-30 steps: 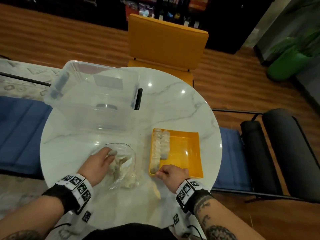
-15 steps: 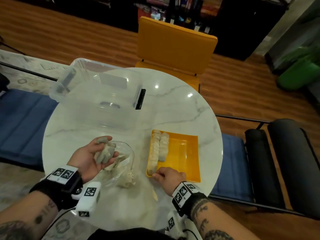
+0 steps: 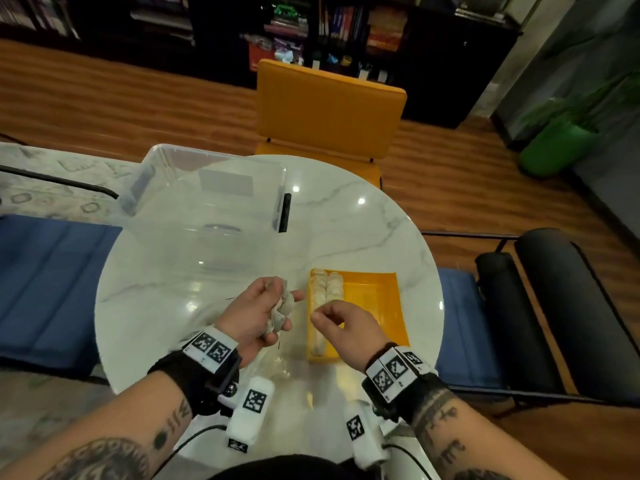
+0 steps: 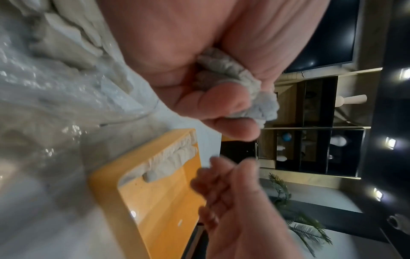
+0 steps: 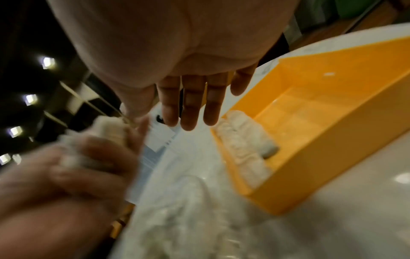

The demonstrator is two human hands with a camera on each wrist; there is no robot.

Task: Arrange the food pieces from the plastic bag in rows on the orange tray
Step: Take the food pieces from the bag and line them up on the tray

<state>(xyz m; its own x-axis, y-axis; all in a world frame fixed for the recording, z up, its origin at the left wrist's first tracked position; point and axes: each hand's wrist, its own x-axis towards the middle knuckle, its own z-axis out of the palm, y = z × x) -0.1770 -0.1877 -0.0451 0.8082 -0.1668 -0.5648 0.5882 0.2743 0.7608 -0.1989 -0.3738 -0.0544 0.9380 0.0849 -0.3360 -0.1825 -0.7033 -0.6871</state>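
My left hand [image 3: 273, 308] is raised above the table and grips a small clump of pale grey food pieces [image 3: 285, 306], also seen between its fingers [image 4: 244, 87]. The right hand [image 3: 327, 317] hovers just right of it, over the left side of the orange tray [image 3: 374, 306], fingers relaxed and holding nothing [image 5: 188, 105]. Two rows of food pieces [image 3: 320, 292] lie along the tray's left wall, the second row shorter [image 4: 170, 161]. The clear plastic bag [image 4: 66, 78] with more pieces lies on the table below the left hand, mostly hidden in the head view.
A large clear plastic bin [image 3: 207, 202] stands at the back left of the round marble table [image 3: 363, 230]. An orange chair [image 3: 329, 109] stands behind the table, a black chair [image 3: 554, 306] to the right, and a blue cushion [image 3: 45, 278] to the left.
The left hand came out of the bag with a handful of pieces and moved up and right toward the tray. The right hand lifted off the tray's near corner toward the left hand.
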